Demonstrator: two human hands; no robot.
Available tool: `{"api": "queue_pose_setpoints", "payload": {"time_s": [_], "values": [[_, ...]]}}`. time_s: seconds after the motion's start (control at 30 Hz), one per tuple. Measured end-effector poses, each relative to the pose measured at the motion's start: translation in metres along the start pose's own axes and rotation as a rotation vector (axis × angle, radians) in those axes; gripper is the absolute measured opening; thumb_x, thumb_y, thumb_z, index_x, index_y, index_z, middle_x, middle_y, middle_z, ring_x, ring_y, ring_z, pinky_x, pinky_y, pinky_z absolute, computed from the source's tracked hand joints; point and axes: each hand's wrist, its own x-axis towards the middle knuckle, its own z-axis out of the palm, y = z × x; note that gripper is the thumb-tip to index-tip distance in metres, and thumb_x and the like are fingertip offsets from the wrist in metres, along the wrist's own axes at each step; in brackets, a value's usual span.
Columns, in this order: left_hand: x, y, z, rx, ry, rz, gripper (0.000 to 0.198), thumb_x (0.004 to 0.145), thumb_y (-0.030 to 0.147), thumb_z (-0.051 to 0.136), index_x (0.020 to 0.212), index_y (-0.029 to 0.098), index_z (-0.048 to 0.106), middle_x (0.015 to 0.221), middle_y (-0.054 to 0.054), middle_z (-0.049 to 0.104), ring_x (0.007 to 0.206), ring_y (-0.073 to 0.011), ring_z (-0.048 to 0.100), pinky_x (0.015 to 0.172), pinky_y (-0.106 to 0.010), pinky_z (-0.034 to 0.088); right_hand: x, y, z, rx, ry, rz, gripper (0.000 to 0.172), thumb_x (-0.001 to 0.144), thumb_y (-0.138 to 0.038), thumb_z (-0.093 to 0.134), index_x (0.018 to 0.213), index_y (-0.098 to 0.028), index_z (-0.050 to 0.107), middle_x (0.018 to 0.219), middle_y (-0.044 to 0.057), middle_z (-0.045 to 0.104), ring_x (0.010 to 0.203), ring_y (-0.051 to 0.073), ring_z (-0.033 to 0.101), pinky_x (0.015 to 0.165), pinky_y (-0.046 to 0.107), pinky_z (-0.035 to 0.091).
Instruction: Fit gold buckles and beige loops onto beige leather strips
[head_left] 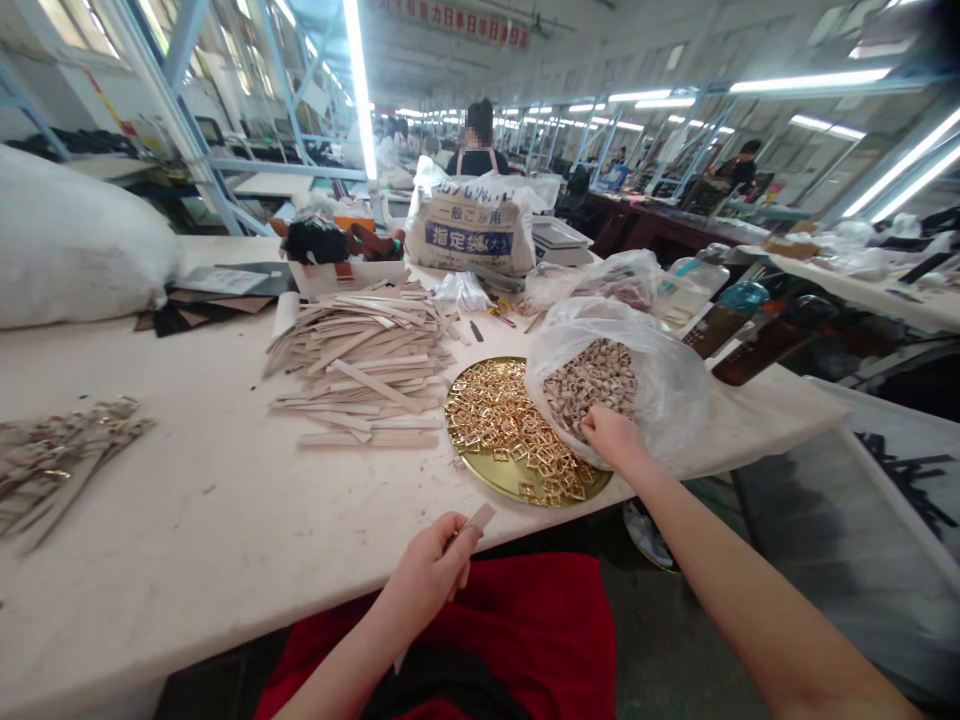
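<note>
My left hand (431, 568) is closed on a thin beige strap piece (478, 518) at the table's near edge, above my red lap. My right hand (613, 438) reaches into a clear plastic bag (664, 375) of small beige loops (592, 380), its fingers curled down among them; what they pinch is hidden. Right beside that hand lies a round gold tray (495, 470) heaped with gold buckles (506, 425). A pile of beige strap strips (367, 355) lies left of the tray.
Assembled straps with buckles (52, 460) lie at the left edge. A big white sack (71, 245), a printed bag (469, 230), a box of dark leather pieces (337, 250) and bottles (724, 320) stand farther back. A person (478, 140) works at the far end.
</note>
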Motion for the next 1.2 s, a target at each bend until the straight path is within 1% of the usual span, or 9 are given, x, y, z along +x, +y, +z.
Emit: {"api": "queue_pose_setpoints", "payload": {"time_s": [0.17,0.27,0.37,0.5,0.63,0.8,0.97,1.1,1.2], "values": [[-0.002,0.001,0.000,0.058,0.001,0.036,0.033,0.082,0.050,0.036,0.077,0.018,0.046,0.047,0.007,0.043,0.039,-0.0076,0.035,0.041,-0.019,0.028,0.001,0.000,0.000,0.094,0.048,0.018,0.019,0.076,-0.021,0.052,0.094,-0.015,0.055,0.084,0.009,0.064,0.075,0.020,0.058,0.063,0.028,0.036],[-0.004,0.000,-0.004,0.107,0.041,0.073,0.032,0.083,0.047,0.035,0.075,0.018,0.046,0.048,0.006,0.045,0.041,-0.0080,0.038,0.044,-0.019,0.030,-0.003,-0.006,-0.007,0.176,0.056,-0.009,0.012,0.076,-0.023,0.052,0.085,-0.016,0.055,0.082,0.007,0.063,0.075,0.018,0.057,0.065,0.027,0.039],[-0.006,0.007,-0.006,0.172,0.096,0.130,0.031,0.085,0.045,0.034,0.074,0.018,0.048,0.051,0.005,0.047,0.047,-0.0088,0.042,0.048,-0.019,0.031,-0.026,-0.030,-0.021,0.368,0.016,-0.036,0.015,0.074,-0.033,0.055,0.077,-0.018,0.052,0.071,0.003,0.061,0.066,0.015,0.056,0.060,0.026,0.040],[-0.004,0.023,-0.004,0.230,0.128,0.220,0.030,0.085,0.041,0.035,0.076,0.018,0.052,0.056,0.004,0.050,0.053,-0.0097,0.045,0.052,-0.020,0.032,-0.079,-0.089,-0.042,1.033,-0.362,-0.093,0.029,0.064,-0.042,0.065,0.067,-0.020,0.047,0.062,-0.002,0.054,0.055,0.012,0.050,0.052,0.024,0.039],[-0.001,0.024,-0.003,0.261,0.192,0.276,0.029,0.085,0.038,0.036,0.080,0.018,0.057,0.059,0.003,0.049,0.057,-0.0097,0.045,0.054,-0.020,0.032,-0.117,-0.132,-0.046,1.316,-0.556,-0.063,0.029,0.061,-0.038,0.070,0.067,-0.019,0.049,0.058,-0.004,0.054,0.055,0.010,0.049,0.054,0.024,0.039],[-0.009,0.010,-0.010,0.319,0.212,0.231,0.029,0.085,0.036,0.036,0.078,0.018,0.057,0.058,0.003,0.049,0.056,-0.0097,0.043,0.053,-0.020,0.031,-0.127,-0.141,-0.030,1.383,-0.539,-0.029,0.028,0.066,-0.043,0.066,0.068,-0.018,0.053,0.058,-0.001,0.057,0.057,0.012,0.053,0.060,0.027,0.044],[-0.013,0.008,-0.016,0.338,0.094,0.176,0.030,0.084,0.035,0.036,0.065,0.017,0.051,0.051,0.005,0.047,0.051,-0.0090,0.042,0.050,-0.020,0.029,-0.135,-0.140,-0.020,1.392,-0.455,-0.002,0.028,0.066,-0.041,0.066,0.081,-0.019,0.055,0.063,-0.003,0.057,0.058,0.012,0.055,0.060,0.028,0.046],[-0.012,0.010,-0.020,0.356,-0.034,0.123,0.030,0.082,0.036,0.037,0.067,0.017,0.055,0.050,0.004,0.049,0.049,-0.0095,0.042,0.048,-0.021,0.028,-0.141,-0.138,-0.018,1.336,-0.619,-0.067,0.027,0.068,-0.039,0.065,0.084,-0.018,0.061,0.061,-0.002,0.058,0.059,0.013,0.054,0.061,0.029,0.045],[-0.014,0.009,-0.019,0.349,-0.021,0.141,0.025,0.081,0.032,0.039,0.081,0.017,0.058,0.058,0.002,0.054,0.054,-0.0107,0.046,0.051,-0.021,0.032,-0.145,-0.138,-0.015,1.311,-0.645,-0.073,0.024,0.068,-0.037,0.065,0.082,-0.018,0.062,0.062,-0.002,0.059,0.060,0.013,0.053,0.061,0.028,0.043]]}}
